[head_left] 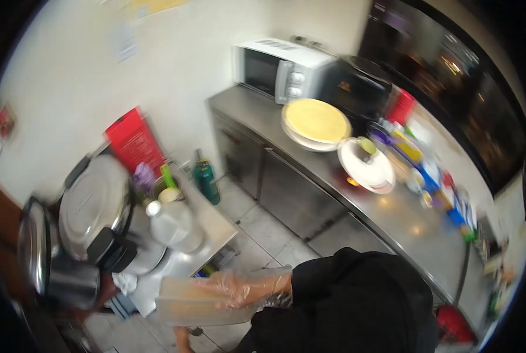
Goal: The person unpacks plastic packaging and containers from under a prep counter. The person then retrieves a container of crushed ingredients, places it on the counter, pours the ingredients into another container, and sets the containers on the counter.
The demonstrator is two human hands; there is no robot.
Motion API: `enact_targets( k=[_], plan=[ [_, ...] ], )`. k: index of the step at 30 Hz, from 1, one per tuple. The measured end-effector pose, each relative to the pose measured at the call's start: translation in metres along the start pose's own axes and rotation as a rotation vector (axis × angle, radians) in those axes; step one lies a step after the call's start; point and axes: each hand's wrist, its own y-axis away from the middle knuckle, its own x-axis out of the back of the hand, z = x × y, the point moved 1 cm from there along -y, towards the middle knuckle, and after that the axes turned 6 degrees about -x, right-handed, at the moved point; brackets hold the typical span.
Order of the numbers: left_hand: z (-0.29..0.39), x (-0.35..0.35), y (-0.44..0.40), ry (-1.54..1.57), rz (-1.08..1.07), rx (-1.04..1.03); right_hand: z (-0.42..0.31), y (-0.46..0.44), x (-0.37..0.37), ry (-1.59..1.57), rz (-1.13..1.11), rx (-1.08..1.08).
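A clear plastic glove covers my right hand [233,288], which reaches in from a black sleeve and grips a translucent rectangular container [177,309] from above. The container is tilted and blurred, with something pale inside or behind it. Just below its lower edge shows part of my left hand [183,339]; its fingers are hidden by the container. To the upper left stands a white, cloudy plastic jug [177,226] on the side table [213,235].
Large metal pots [92,206] and a red package [134,141] stand at left. Along the steel counter [322,176] are a microwave [280,70], a yellow-topped round stack [317,120], a white lid [366,167] and several packages. A green bottle [205,179] stands between the tables.
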Motion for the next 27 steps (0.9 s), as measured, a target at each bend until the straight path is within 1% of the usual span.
enact_targets(
  k=[1, 2, 3, 4, 5, 6, 7, 8, 9, 10, 11, 12, 13, 15, 16, 17, 18, 19, 20, 21, 23, 24, 26, 27],
  plan=[
    [-0.023, -0.015, 0.008, 0.241, -0.145, -0.049, -0.009, 0.02, 0.011, 0.01, 0.069, -0.03],
    [-0.059, -0.038, 0.006, -0.038, -0.335, -0.382, -0.016, 0.04, 0.025, -0.085, 0.194, -0.132],
    [-0.076, -0.069, 0.02, -0.348, -0.554, -0.669, -0.023, 0.057, 0.037, -0.182, 0.312, -0.224],
    [-0.083, -0.098, 0.042, -0.662, -0.701, -1.093, -0.044, 0.082, 0.057, -0.289, 0.417, -0.313],
    [-0.096, -0.123, 0.06, -0.784, -0.777, -1.481, -0.066, 0.113, 0.074, -0.4, 0.517, -0.397],
    [-0.103, -0.145, 0.076, -0.774, -0.929, -0.956, -0.071, 0.139, 0.084, -0.472, 0.654, -0.403],
    [-0.104, -0.164, 0.09, -0.758, -0.931, -0.534, -0.076, 0.166, 0.093, -0.545, 0.789, -0.401],
    [-0.1, -0.179, 0.101, -0.76, -0.935, -0.361, -0.089, 0.193, 0.11, -0.466, 0.939, -0.402],
    [-0.093, -0.192, 0.108, -0.768, -0.948, -0.282, -0.103, 0.223, 0.122, -0.385, 1.084, -0.407],
    [-0.086, -0.202, 0.111, -0.775, -0.972, -0.264, -0.094, 0.258, 0.122, -0.568, 1.292, -0.476],
    [-0.079, -0.212, 0.114, -0.78, -0.997, -0.255, -0.085, 0.289, 0.121, -0.708, 1.486, -0.468],
    [-0.069, -0.223, 0.115, -0.781, -1.02, -0.264, -0.085, 0.316, 0.124, -0.833, 1.693, -0.431],
    [-0.06, -0.231, 0.114, -0.785, -1.047, -0.289, -0.106, 0.332, 0.14, -0.903, 1.883, -0.307],
    [-0.038, -0.246, 0.102, -0.803, -1.09, -0.361, -0.112, 0.378, 0.138, -0.849, 1.92, -0.302],
    [-0.025, -0.254, 0.092, -0.844, -1.119, -0.462, -0.114, 0.399, 0.134, -0.799, 1.954, -0.301],
    [-0.013, -0.263, 0.079, -0.91, -1.155, -0.624, -0.125, 0.414, 0.131, -0.801, 1.974, -0.295],
    [0.001, -0.278, 0.069, -0.975, -1.166, -0.798, -0.143, 0.429, 0.129, -0.691, 1.992, -0.492],
    [0.017, -0.292, 0.061, -0.914, -1.097, -0.717, -0.155, 0.448, 0.126, -0.578, 1.996, -0.691],
    [0.033, -0.31, 0.058, -0.838, -1.023, -0.595, -0.133, 0.486, 0.114, -0.594, 2.082, -0.664],
    [0.059, -0.331, 0.068, -0.551, -0.764, -0.183, -0.119, 0.522, 0.11, -0.591, 2.105, -0.664],
    [0.098, -0.376, 0.087, -0.567, -0.767, -0.261, -0.109, 0.582, 0.109, -0.824, 2.01, -0.428],
    [0.113, -0.403, 0.101, -0.578, -0.782, -0.269, -0.113, 0.611, 0.112, -0.817, 2.03, -0.422],
    [0.131, -0.456, 0.134, -0.444, -0.881, -0.421, -0.132, 0.663, 0.123, -0.457, 2.024, -0.922],
    [0.14, -0.485, 0.157, -0.456, -0.895, -0.418, -0.131, 0.696, 0.125, -0.46, 2.04, -0.93]
  ],
)
